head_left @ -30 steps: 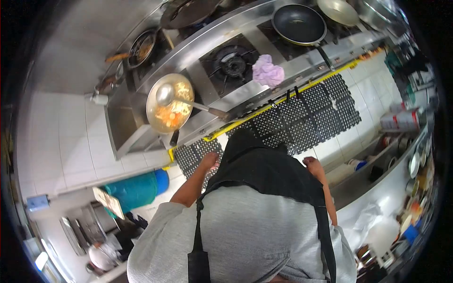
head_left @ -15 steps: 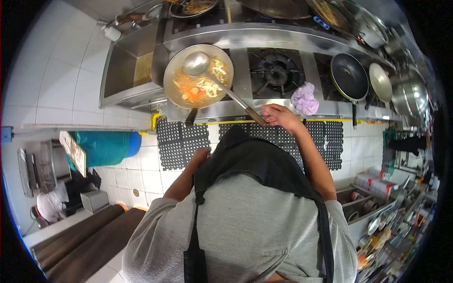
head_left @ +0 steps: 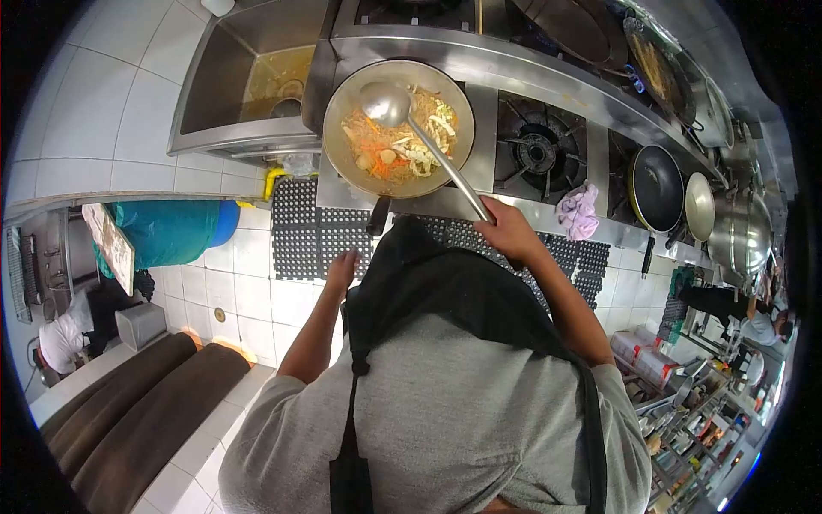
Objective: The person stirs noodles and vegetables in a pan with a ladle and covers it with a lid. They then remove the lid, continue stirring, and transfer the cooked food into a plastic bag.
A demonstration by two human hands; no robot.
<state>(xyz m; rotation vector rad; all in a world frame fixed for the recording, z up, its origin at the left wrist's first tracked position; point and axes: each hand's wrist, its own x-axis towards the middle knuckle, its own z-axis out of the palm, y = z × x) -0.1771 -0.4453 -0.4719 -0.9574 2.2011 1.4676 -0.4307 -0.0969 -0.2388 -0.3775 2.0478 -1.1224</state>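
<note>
A large wok (head_left: 336, 158) rests on the left burner, holding noodle-like food (head_left: 390, 150) with orange shreds and pale strips. The bowl of a metal ladle (head_left: 449, 167) lies over the food, and its handle slants down to the right. My right hand (head_left: 511, 230) is wrapped round the end of that handle. Below the wok's dark handle (head_left: 379, 216), and apart from it, is my left hand (head_left: 343, 267). It holds nothing visible; its fingers look loosely stretched upward beside my black apron (head_left: 428, 274).
A bare burner (head_left: 538, 152) is right of the wok, with a crumpled purple cloth (head_left: 578, 212) on the stove edge. Further right are a black frying pan (head_left: 658, 188) and pots. A metal sink (head_left: 231, 86) stands left. Black rubber mats (head_left: 295, 236) cover floor tiles.
My right hand has closed round the ladle's handle, where before its fingers were loose beside it. My left hand has moved slightly down and left. The view has shifted, bringing the wok closer.
</note>
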